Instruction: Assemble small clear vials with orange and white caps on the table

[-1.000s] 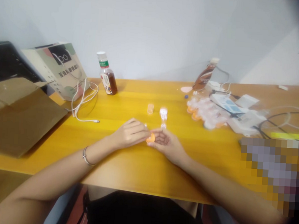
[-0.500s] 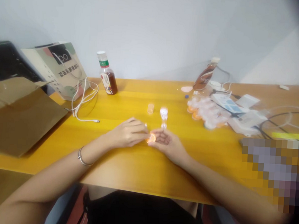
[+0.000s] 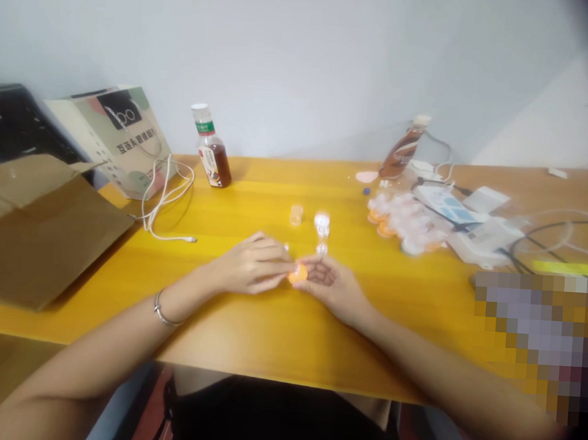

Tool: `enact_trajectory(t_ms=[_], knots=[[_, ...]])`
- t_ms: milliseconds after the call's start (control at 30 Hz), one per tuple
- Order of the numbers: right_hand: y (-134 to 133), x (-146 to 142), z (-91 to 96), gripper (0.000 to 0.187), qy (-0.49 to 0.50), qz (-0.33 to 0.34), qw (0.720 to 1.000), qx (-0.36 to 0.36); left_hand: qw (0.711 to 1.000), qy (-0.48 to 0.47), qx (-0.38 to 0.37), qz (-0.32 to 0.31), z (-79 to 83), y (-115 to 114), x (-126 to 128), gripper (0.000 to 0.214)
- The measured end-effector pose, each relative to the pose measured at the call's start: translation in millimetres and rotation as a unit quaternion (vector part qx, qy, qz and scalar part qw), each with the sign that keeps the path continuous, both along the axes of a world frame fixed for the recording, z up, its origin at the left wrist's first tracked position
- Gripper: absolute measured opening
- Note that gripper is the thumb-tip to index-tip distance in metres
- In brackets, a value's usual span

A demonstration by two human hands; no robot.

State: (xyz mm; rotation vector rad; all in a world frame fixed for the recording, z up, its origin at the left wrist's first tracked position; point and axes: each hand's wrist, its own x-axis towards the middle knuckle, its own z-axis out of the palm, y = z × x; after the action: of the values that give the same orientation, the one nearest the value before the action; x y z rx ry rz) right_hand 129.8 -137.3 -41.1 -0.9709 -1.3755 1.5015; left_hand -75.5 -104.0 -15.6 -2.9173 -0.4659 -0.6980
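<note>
Between my two hands is a small round orange piece (image 3: 298,274), just above the near middle of the table. My right hand (image 3: 334,286) pinches its right side with thumb and forefinger, the other fingers curled. My left hand (image 3: 257,265) reaches in from the other side, back upward, its fingertips closed on the piece's left edge. Whether it is a lid or a little tub is too blurred to tell. Beyond the hands stand a small peach-coloured pot (image 3: 296,215) and a shiny clear small container (image 3: 322,223), with another clear piece (image 3: 322,247) close to my right fingertips.
A cluster of small clear and orange pots (image 3: 406,220) lies to the right, near white boxes (image 3: 482,235) and cables. A tilted brown drink bottle (image 3: 402,150) and a sauce-like bottle (image 3: 213,155) stand at the back. Paper bags (image 3: 49,225) and a white cable (image 3: 163,199) occupy the left.
The orange piece has tilted slightly between the fingers and now looks more solidly orange. Both hands stay in nearly the same place.
</note>
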Motion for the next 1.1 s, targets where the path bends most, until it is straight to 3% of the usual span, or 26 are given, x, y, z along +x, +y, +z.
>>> enact_trajectory(t_ms=[100,233,467,567,667,800,933,1100], knots=[[3,1,-1.9,0.031,-0.008,-0.016,1.000,0.019,0.992,-0.090,-0.077,0.047,-8.4,8,1,0.025],[5,2,-3.8,0.032,-0.018,-0.035,0.999,0.021,0.974,-0.093,-0.146,0.147,-24.6,23,5,0.031],[5,0,-5.2,0.031,-0.009,-0.040,0.998,0.039,0.957,-0.125,-0.213,0.153,-37.8,37,13,0.016],[6,0,-5.9,0.032,-0.013,-0.035,0.998,0.046,0.970,-0.095,-0.172,0.146,-34.8,36,14,0.018],[6,1,-5.2,0.032,-0.018,-0.038,0.998,0.048,0.986,-0.021,-0.074,0.149,-31.3,33,13,0.021],[6,2,-3.0,0.032,-0.026,-0.047,0.998,0.044,0.986,0.026,0.020,0.163,-29.6,31,7,0.019],[6,3,-1.8,0.033,-0.029,-0.049,0.997,0.043,0.988,-0.023,0.045,0.146,-26.2,25,0,0.015],[7,2,-2.4,0.033,-0.015,-0.048,0.998,0.036,0.989,-0.107,0.067,0.074,-15.2,4,1,0.017]])
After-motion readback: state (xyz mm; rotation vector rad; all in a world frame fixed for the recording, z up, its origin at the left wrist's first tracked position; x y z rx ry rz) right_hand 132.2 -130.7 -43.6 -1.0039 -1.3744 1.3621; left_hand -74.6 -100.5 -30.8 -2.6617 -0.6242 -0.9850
